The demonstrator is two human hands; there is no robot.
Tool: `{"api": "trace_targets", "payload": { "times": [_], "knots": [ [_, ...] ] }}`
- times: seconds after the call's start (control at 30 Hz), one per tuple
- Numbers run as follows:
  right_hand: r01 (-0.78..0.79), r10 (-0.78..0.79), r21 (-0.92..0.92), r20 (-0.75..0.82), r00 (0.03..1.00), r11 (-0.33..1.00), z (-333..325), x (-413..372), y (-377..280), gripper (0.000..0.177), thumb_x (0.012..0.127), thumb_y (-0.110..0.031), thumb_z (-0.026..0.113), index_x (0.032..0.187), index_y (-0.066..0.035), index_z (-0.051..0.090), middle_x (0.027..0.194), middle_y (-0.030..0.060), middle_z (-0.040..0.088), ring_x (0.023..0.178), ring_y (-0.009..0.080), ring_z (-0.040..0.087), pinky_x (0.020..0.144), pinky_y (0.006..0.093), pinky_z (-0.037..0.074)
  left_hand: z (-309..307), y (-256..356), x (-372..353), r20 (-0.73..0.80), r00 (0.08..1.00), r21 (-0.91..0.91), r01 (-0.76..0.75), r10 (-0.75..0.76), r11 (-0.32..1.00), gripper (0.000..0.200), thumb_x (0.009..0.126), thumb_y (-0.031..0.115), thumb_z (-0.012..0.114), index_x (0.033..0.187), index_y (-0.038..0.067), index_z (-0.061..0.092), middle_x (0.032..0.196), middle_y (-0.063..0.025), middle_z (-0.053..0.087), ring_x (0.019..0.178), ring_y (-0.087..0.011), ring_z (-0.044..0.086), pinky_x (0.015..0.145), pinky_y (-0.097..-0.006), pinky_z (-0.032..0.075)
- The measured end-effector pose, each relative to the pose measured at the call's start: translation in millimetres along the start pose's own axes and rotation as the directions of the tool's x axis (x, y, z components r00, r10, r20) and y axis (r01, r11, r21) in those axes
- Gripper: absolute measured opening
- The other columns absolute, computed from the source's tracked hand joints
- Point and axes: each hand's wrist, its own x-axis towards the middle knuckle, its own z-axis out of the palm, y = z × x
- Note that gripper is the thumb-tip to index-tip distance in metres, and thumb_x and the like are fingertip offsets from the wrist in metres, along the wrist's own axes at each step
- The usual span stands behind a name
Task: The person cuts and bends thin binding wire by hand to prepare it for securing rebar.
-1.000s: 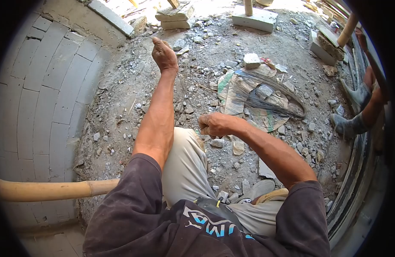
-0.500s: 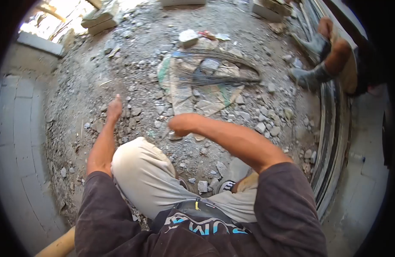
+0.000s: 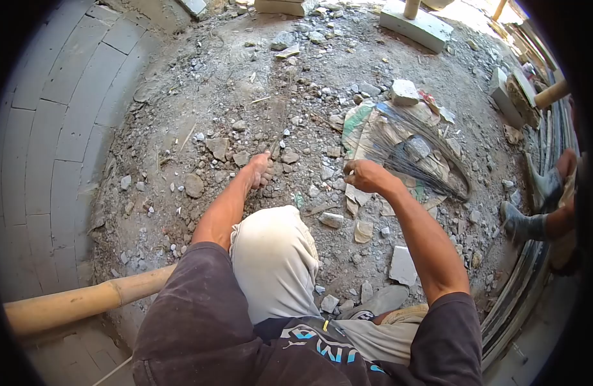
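Note:
My left hand [image 3: 261, 170] is low over the rubble in front of my knee, its fingers curled closed. A thin dark wire [image 3: 275, 147] seems to stick out at its fingertips, faint against the gravel. To its right, my right hand [image 3: 367, 175] is closed in a pinch at the near-left edge of a torn woven sack [image 3: 357, 127]; what its fingers hold, if anything, is hidden. A loose bundle of thin dark wires [image 3: 399, 145] lies fanned out on the sack, bent into a loop at its right end. A grey stone [image 3: 417, 148] rests on the wires.
Broken stones and gravel cover the ground. A pale block wall [image 3: 65, 141] runs along the left, with a bamboo pole [image 3: 91, 302] near my left arm. Concrete blocks [image 3: 415, 26] stand at the back. Another person's boots [image 3: 525, 222] and long bars [image 3: 528, 289] are at right.
My view has turned left, so the sack and wires appear farther right. My left hand's fingers have curled in from an extended pose. My right hand is closer to the sack's left edge.

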Motion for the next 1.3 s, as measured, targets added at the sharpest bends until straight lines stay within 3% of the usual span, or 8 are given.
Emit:
{"api": "trace_targets", "payload": {
  "times": [0.17, 0.37, 0.47, 0.63, 0.73, 0.83, 0.93, 1.3],
  "knots": [
    [0.008, -0.003, 0.116, -0.041, 0.999, 0.993, -3, 7, -9, 0.035, 0.083, -0.028, 0.060, 0.104, -0.001, 0.063, 0.093, 0.0212, 0.066, 0.087, 0.0345, 0.063, 0.077, 0.0413, 0.049, 6, -1, -12, -0.177, 0.946, 0.076, -0.260, 0.270, 0.963, 0.056, 0.095, 0.058, 0.024, 0.056, 0.019, 0.031, 0.050, 0.0063, 0.022, 0.041, -0.0099, 0.019, 0.038, -0.0275, 0.014],
    [-0.045, 0.085, 0.743, -0.016, 0.996, 0.668, -10, 36, -69, 0.058, 0.090, -0.049, 0.052, 0.118, 0.002, 0.054, 0.100, 0.0159, 0.063, 0.088, 0.0203, 0.061, 0.073, 0.0357, 0.050, 24, -22, -62, -0.127, 0.518, 0.630, -0.616, 0.846, 0.472, 0.066, 0.095, 0.059, 0.022, 0.058, 0.007, 0.037, 0.052, -0.0034, 0.032, 0.053, -0.0182, 0.031, 0.054, -0.0382, 0.031],
    [-0.052, 0.042, 0.963, 0.042, 0.998, 0.264, -17, 63, -106, 0.070, 0.088, -0.056, 0.051, 0.132, -0.002, 0.041, 0.123, 0.0206, 0.052, 0.104, 0.0253, 0.055, 0.085, 0.0414, 0.048, 55, -36, -113, -0.075, 0.547, 0.607, -0.638, 0.834, 0.474, 0.066, 0.096, 0.057, 0.024, 0.057, 0.006, 0.035, 0.053, -0.0026, 0.029, 0.053, -0.0173, 0.029, 0.054, -0.0371, 0.029],
    [0.253, 0.242, 0.930, -0.189, 0.952, -0.267, -45, 102, -126, 0.035, 0.096, -0.041, 0.043, 0.108, -0.009, 0.049, 0.084, 0.0065, 0.057, 0.063, 0.0157, 0.055, 0.058, 0.0350, 0.052, 69, -65, -148, 0.129, 0.800, 0.417, -0.580, 0.586, 0.700, 0.065, 0.096, 0.056, 0.026, 0.056, 0.006, 0.037, 0.053, -0.0017, 0.032, 0.053, -0.0164, 0.030, 0.054, -0.0357, 0.030],
    [0.418, 0.458, 0.861, -0.260, 0.850, -0.288, -74, 103, -101, 0.021, 0.099, -0.026, 0.037, 0.103, -0.008, 0.048, 0.064, -0.0025, 0.034, 0.048, 0.0085, 0.029, 0.044, 0.0255, 0.031, 68, -73, -159, 0.228, 0.848, 0.399, -0.530, 0.479, 0.749, 0.065, 0.096, 0.056, 0.026, 0.056, 0.006, 0.037, 0.053, -0.0019, 0.032, 0.053, -0.0165, 0.030, 0.054, -0.0359, 0.030],
    [0.531, 0.661, 0.838, -0.329, 0.674, -0.125, -97, 91, -63, 0.021, 0.099, -0.026, 0.037, 0.103, -0.009, 0.049, 0.061, -0.0028, 0.034, 0.046, 0.0079, 0.028, 0.040, 0.0243, 0.027, 69, -77, -164, 0.294, 0.863, 0.428, -0.504, 0.412, 0.750, 0.066, 0.096, 0.056, 0.026, 0.056, 0.006, 0.037, 0.053, -0.0021, 0.032, 0.054, -0.0166, 0.030, 0.054, -0.0360, 0.030],
    [0.514, 0.640, 0.840, -0.299, 0.708, -0.177, -101, 79, -38, 0.021, 0.100, -0.026, 0.036, 0.102, -0.010, 0.049, 0.058, -0.0031, 0.031, 0.043, 0.0076, 0.026, 0.037, 0.0246, 0.025, 70, -77, -167, 0.345, 0.864, 0.476, -0.498, 0.367, 0.725, 0.066, 0.096, 0.057, 0.026, 0.056, 0.005, 0.037, 0.053, -0.0023, 0.032, 0.054, -0.0167, 0.030, 0.054, -0.0361, 0.030],
    [0.496, 0.767, 0.868, -0.303, 0.566, -0.023, -125, 76, -12, 0.022, 0.094, -0.022, 0.038, 0.103, -0.009, 0.053, 0.073, 0.0044, 0.051, 0.051, 0.0145, 0.045, 0.036, 0.0294, 0.035, 75, -77, -169, 0.401, 0.860, 0.561, -0.504, 0.317, 0.657, 0.066, 0.096, 0.057, 0.026, 0.057, 0.005, 0.037, 0.054, -0.0030, 0.033, 0.054, -0.0170, 0.031, 0.054, -0.0367, 0.030]
  ]
}}
